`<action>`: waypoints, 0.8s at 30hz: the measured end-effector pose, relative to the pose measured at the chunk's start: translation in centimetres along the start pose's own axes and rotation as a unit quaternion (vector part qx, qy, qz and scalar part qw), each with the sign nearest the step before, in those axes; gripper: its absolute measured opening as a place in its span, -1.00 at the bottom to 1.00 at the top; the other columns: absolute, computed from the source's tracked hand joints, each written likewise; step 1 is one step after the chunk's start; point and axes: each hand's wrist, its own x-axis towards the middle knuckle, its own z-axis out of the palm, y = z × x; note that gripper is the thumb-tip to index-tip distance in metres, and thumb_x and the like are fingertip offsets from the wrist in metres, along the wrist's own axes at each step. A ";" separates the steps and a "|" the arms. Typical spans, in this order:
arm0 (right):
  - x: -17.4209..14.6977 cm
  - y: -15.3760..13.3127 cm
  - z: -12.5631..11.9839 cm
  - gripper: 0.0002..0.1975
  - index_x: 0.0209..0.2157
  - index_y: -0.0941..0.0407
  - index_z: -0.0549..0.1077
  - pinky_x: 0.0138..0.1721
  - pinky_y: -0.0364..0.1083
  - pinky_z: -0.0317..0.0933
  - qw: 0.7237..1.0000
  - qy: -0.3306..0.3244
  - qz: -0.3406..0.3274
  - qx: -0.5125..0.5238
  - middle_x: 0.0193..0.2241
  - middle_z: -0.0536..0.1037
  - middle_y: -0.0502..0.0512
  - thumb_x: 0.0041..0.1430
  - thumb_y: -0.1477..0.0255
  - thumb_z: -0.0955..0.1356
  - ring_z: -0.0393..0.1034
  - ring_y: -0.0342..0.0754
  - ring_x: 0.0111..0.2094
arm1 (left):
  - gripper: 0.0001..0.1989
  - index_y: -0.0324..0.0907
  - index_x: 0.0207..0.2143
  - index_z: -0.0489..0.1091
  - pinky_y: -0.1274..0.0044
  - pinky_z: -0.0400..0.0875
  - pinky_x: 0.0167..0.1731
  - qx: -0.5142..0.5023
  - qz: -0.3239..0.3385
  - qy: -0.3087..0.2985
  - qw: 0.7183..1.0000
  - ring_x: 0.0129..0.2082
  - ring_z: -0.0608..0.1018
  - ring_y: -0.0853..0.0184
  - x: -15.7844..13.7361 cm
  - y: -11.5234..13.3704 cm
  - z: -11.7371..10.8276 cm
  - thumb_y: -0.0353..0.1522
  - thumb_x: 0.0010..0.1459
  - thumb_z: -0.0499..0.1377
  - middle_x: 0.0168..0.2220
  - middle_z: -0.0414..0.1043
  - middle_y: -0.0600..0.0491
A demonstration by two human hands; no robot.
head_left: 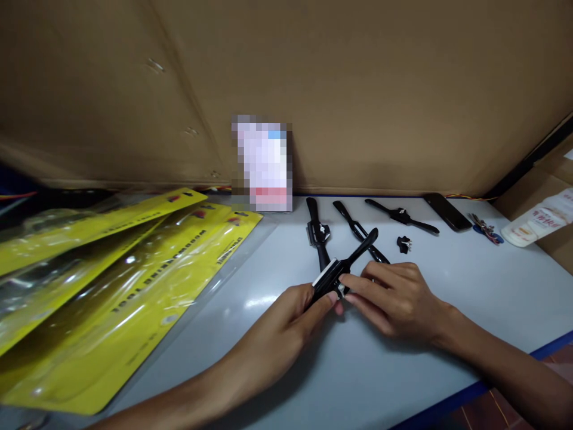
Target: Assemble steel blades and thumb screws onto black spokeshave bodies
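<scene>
My left hand [298, 319] grips a black spokeshave [329, 278] by its near side, with a pale blade edge along its body and one handle pointing up to the right. The fingers of my right hand [398, 295] pinch a small silver knob [342, 289] on the same tool; part of it is hidden by the fingertips. Just beyond lie one spokeshave [318, 230] with its blade and clamp on, a bare spokeshave body [358, 230], and another complete spokeshave [400, 216]. A small black clamp piece [403, 243] with a silver screw sits apart, beyond my right hand.
Yellow blister packs [179, 286] spread over the left of the grey table [268, 370]. A blurred upright card or screen [264, 161] leans against the cardboard wall [403, 89]. At right are a black phone [447, 212], keys [486, 229] and a white bottle [537, 221].
</scene>
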 end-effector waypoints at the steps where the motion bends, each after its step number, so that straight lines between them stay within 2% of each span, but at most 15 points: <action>1: 0.0 0.0 0.0 -0.78 -0.24 0.19 0.54 -0.53 -0.13 0.09 1.000 -0.002 0.005 0.000 -0.49 0.47 0.00 0.41 0.48 0.26 0.26 -0.18 -0.54 | -0.56 -0.11 -0.46 0.26 0.57 -0.05 -0.67 0.003 0.002 0.001 1.000 -0.64 0.02 0.46 0.0 0.0 0.0 0.07 0.13 0.07 -0.66 -0.02 0.29; 5: -0.2 -0.3 0.2 -0.70 -0.39 0.17 0.51 -0.52 -0.12 0.09 1.000 -0.004 0.030 0.007 -0.50 0.46 0.00 0.42 0.46 0.24 0.25 -0.17 -0.54 | -0.55 -0.09 -0.52 0.18 0.57 -0.08 -0.67 0.007 0.011 0.001 1.000 -0.64 0.01 0.47 0.1 -0.3 0.0 0.06 0.15 0.07 -0.66 -0.01 0.28; 8: -0.3 -0.7 0.5 -0.68 -0.43 0.17 0.49 -0.52 -0.12 0.10 1.000 -0.015 0.016 0.023 -0.50 0.44 0.01 0.41 0.48 0.25 0.24 -0.17 -0.54 | -0.52 -0.08 -0.57 0.09 0.57 -0.08 -0.66 0.008 0.009 0.003 1.000 -0.63 0.02 0.47 0.1 -0.4 0.0 0.07 0.15 0.07 -0.66 -0.02 0.27; 12: -0.2 -1.1 0.3 -0.72 -0.35 0.17 0.53 -0.52 -0.13 0.13 0.998 -0.025 -0.014 0.062 -0.50 0.43 -0.01 0.40 0.49 0.24 0.26 -0.17 -0.53 | -0.50 -0.06 -0.59 0.04 0.56 -0.07 -0.66 0.008 0.010 0.008 1.000 -0.63 0.02 0.47 0.2 -0.1 -0.1 0.08 0.13 0.08 -0.65 -0.04 0.28; 15: -0.2 -1.0 0.0 -0.74 -0.22 0.18 0.55 -0.51 -0.13 0.15 0.997 -0.009 0.009 0.074 -0.50 0.44 -0.03 0.42 0.48 0.24 0.29 -0.19 -0.53 | -0.53 -0.06 -0.59 0.06 0.57 -0.03 -0.65 0.007 0.028 0.001 1.000 -0.63 0.01 0.47 0.2 0.1 -0.1 0.05 0.14 0.07 -0.65 -0.06 0.28; 18: -0.3 -0.5 0.2 -0.78 -0.10 0.19 0.54 -0.51 -0.13 0.15 0.999 -0.007 0.039 0.037 -0.46 0.48 -0.02 0.43 0.42 0.27 0.31 -0.19 -0.53 | -0.58 -0.07 -0.58 0.12 0.57 0.01 -0.64 0.010 0.038 0.011 0.999 -0.62 0.05 0.45 0.0 0.3 -0.1 -0.01 0.17 0.06 -0.66 -0.03 0.27; 21: -0.4 -0.1 0.7 -0.76 -0.27 0.16 0.53 -0.54 -0.12 0.09 0.999 -0.011 0.030 0.000 -0.50 0.45 -0.03 0.43 0.41 0.27 0.26 -0.18 -0.55 | -0.61 -0.08 -0.56 0.18 0.58 0.06 -0.61 0.012 0.046 0.016 0.999 -0.59 0.12 0.42 -0.2 0.5 0.0 -0.04 0.16 0.07 -0.65 0.00 0.26; 24: -0.2 -0.4 1.0 -0.64 -0.50 0.13 0.41 -0.56 -0.12 0.03 1.000 0.006 0.017 -0.017 -0.57 0.38 -0.05 0.44 0.44 0.26 0.16 -0.19 -0.59 | -0.63 -0.10 -0.57 0.20 0.57 0.10 -0.57 0.021 0.065 0.007 0.998 -0.55 0.16 0.41 -0.3 0.7 0.1 -0.07 0.13 0.10 -0.61 0.04 0.23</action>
